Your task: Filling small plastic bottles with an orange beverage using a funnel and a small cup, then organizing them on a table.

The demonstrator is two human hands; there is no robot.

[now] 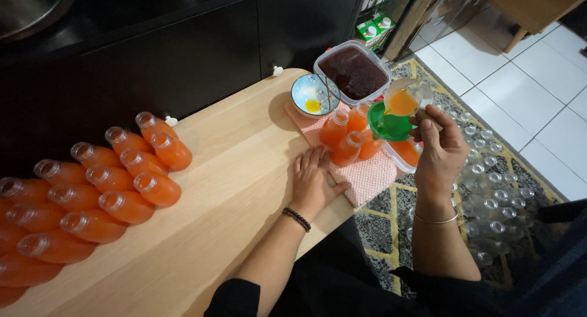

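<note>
Your left hand (313, 181) lies flat and open on the wooden table (232, 188), fingers spread, its fingertips on the edge of the pink cloth (370, 176), just short of the nearest bottle. Your right hand (441, 150) is closed around the handle of a small clear cup (403, 100) of orange juice, tilted over the green funnel (389, 125). The funnel sits in the neck of one of the small bottles (348, 147) clustered on the cloth; these hold orange juice and stand touching each other, between your two hands.

To your left, well apart from the hands, rows of filled orange bottles (92, 194) stand packed together along the table's edge. Beside the cloth on the right, a clear tub of orange juice (406, 153) is partly hidden under the funnel and your hand. Below it, on the patterned rug (391, 213), many empty clear bottles (489, 194) stand crowded.

Farther off, a blue bowl (313, 94) with a yellow trace sits at the cloth's far corner, touching a clear tub of dark red liquid (353, 72). Behind stands a black cabinet (183, 54).
</note>
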